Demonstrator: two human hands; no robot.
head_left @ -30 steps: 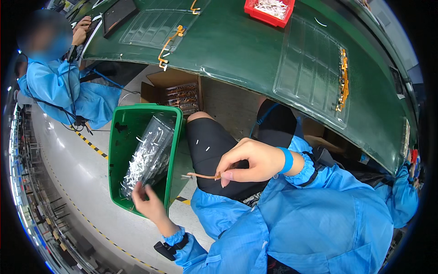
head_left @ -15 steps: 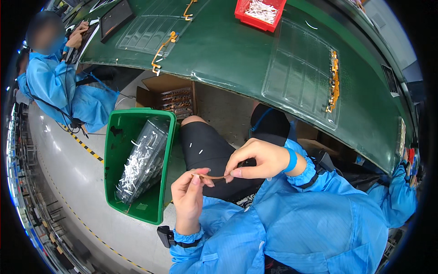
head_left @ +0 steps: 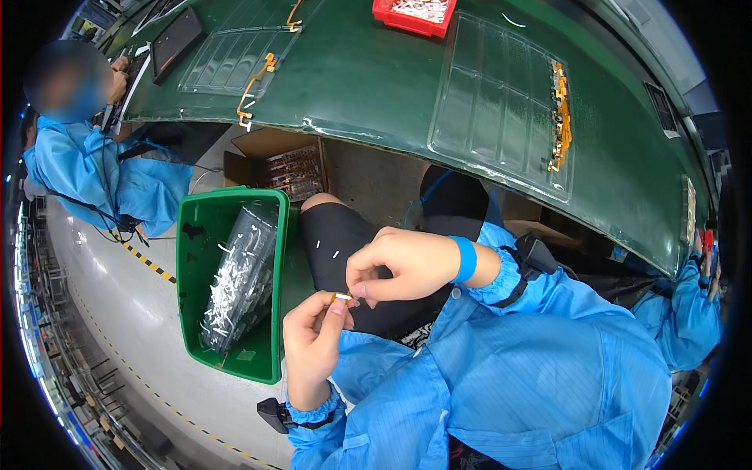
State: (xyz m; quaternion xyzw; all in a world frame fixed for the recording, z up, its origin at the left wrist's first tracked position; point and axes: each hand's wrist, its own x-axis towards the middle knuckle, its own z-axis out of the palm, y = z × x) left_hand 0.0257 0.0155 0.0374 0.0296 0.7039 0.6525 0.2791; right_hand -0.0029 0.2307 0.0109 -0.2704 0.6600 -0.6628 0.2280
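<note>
Above my lap, my left hand [head_left: 312, 337] pinches a small orange flex cable [head_left: 340, 297] between thumb and fingers, most of it hidden by them. A white strip shows at its end. Coming in from the right, my right hand [head_left: 407, 262] is closed, its thumb and finger pressed together at that same end, touching the cable. On the green table [head_left: 376, 86] lies a clear plastic tray [head_left: 486, 117] with several orange flex cables [head_left: 559, 117] bunched along its right side.
A green bin [head_left: 283, 298] stands left of my legs, holding clear trays [head_left: 254, 243] and white strips [head_left: 225, 290]. A red box [head_left: 439, 29] of white strips sits on the table. Under it is a cardboard box [head_left: 323, 160]. A person [head_left: 74, 164] sits at the left.
My right hand has moved left and closer to my left hand, so less of the cable shows between them. The whole view has shifted slightly.
</note>
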